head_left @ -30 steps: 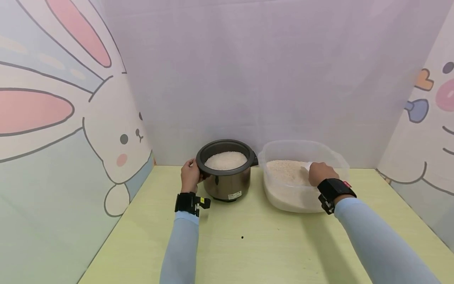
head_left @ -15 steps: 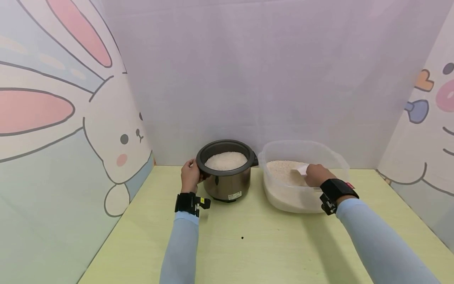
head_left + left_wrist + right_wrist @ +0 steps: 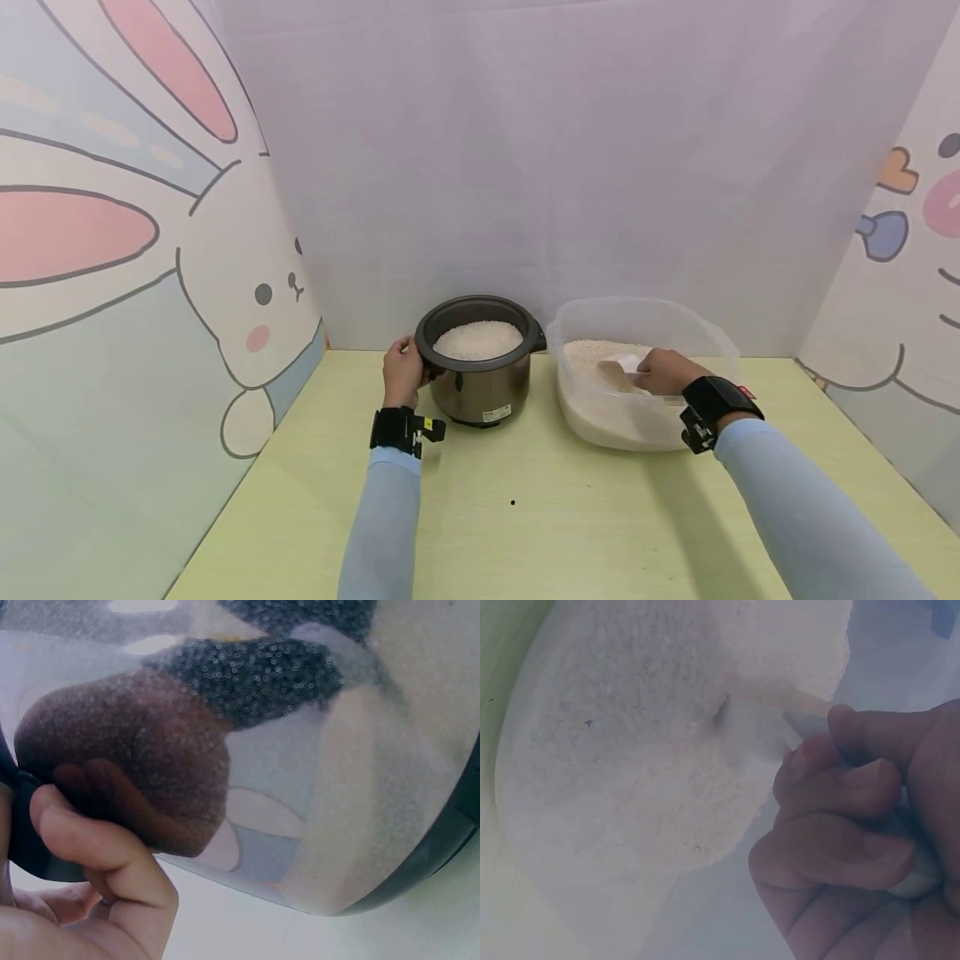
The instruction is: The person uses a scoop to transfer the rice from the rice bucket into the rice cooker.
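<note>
**Two vessels of rice, a hand at each**

We saw a dark rice-cooker pot (image 3: 480,357) standing on the yellow-green table (image 3: 525,517), left of a clear plastic tub (image 3: 637,375) and just beside it; the pot was filled high with white rice (image 3: 477,339), heaped below its rim; the tub held a wider bed of pale rice (image 3: 592,358) that reached partway up its walls. Our left hand (image 3: 402,372) gripped the pot's left handle, its fingers (image 3: 97,855) curled round the dark lug against the shiny wall. Our right hand (image 3: 663,372) was inside the tub, toward its near right side; its fingers (image 3: 840,787) were curled tight round the handle of a white scoop (image 3: 621,367), whose blade lay on the rice, pointing left. Cartoon rabbit panels (image 3: 150,250) stood along the table's left and right sides.
</note>
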